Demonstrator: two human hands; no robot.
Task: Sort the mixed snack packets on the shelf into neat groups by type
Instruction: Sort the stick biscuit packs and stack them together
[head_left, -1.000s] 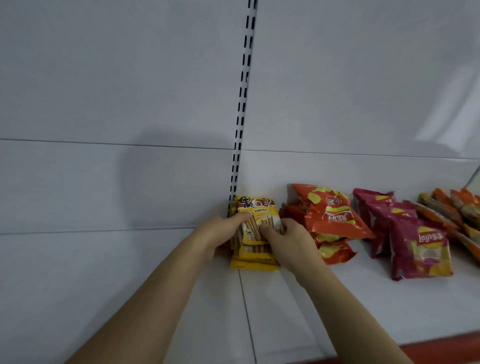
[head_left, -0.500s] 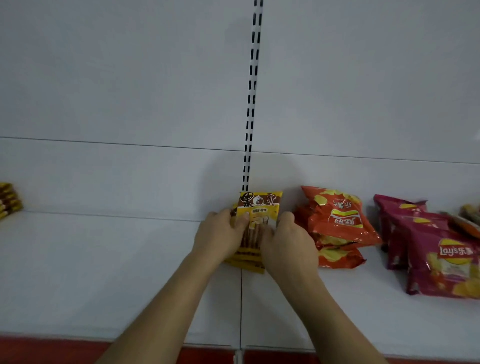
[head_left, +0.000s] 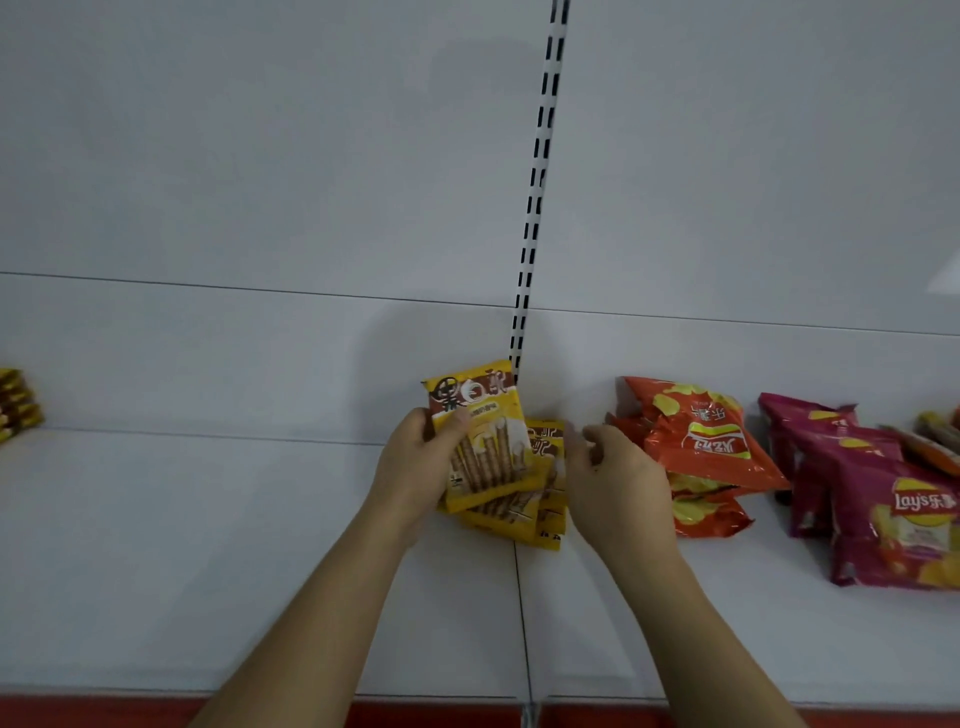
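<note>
Left hand (head_left: 415, 467): grips the top yellow packet (head_left: 480, 436), thumb across its front, tilted above the yellow stack (head_left: 540, 512).
Right hand (head_left: 618, 483): fingers loosely curled, apparently empty, just beside the stack.
Stack: on white shelf (head_left: 208, 545).

A white shelf (head_left: 208, 545) with a red front edge carries the packets. Yellow wafer-stick packets (head_left: 540, 512) lie stacked between the hands, orange crisp bags (head_left: 711, 447) just right of the right hand (head_left: 618, 483), magenta crisp bags (head_left: 878, 509) beyond them (partly cut off), and another yellow stack (head_left: 15, 402) far left of the left hand (head_left: 415, 467).
</note>
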